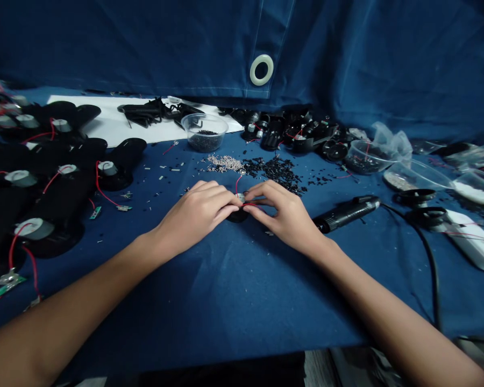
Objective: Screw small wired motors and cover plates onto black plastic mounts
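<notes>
Over the blue cloth of the table (221, 306), both bare hands meet at a small rounded black piece (237, 217) with a whitish top, sitting right between them near the middle. The left hand (199, 212) has its thumb and forefinger pinched together on that piece, knuckles arched. The right hand (285, 214) is curled in from the other side, thumb and fingertips closed on a thin, glossy red wire (250, 204); the fingers cover so much that the exact grip is hard to make out.

Just beyond lies a glinting heap of tiny silvery screws (226, 163), next to a spill of matte black slivers (278, 173). A round tub (220, 131) of clear plastic stands behind, dark bits in its bottom. Near the right forearm rests a ribbed black cylindrical tool (344, 214) with a smooth, thick cable (427, 252).

To the left, long black casings (66, 191) with rounded ends carry pale stubby cylinders (34, 228) and looping red leads. At the back hangs a creased blue curtain (145, 48) with a cream ring (252, 70) set in it.
</notes>
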### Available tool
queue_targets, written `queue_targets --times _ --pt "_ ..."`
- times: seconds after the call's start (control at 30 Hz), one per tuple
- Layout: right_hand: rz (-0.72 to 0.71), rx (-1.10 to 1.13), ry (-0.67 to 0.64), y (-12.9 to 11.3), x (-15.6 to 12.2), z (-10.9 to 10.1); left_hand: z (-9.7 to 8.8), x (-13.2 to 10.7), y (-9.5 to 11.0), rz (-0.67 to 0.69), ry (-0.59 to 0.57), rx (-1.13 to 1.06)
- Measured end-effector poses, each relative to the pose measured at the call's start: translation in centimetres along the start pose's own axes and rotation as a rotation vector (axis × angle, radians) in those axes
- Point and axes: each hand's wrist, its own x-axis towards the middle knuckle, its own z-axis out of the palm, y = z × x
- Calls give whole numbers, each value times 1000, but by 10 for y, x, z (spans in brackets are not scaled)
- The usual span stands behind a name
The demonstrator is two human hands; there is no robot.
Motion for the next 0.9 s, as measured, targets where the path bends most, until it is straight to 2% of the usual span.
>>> queue_targets --times 0.33,0.5,0.8,0.9 --pt "-60 -179 -112 5 -1 -1 8 0 0 37 -34 61" --pt "-58 -169 -120 4 0 -2 6 1 0 95 -45 120" --pt "-53 -155 -137 5 -1 0 6 2 3 105 -89 200" --pt "-23 -87 -120 2 -1 -9 4 2 4 130 -106 205"
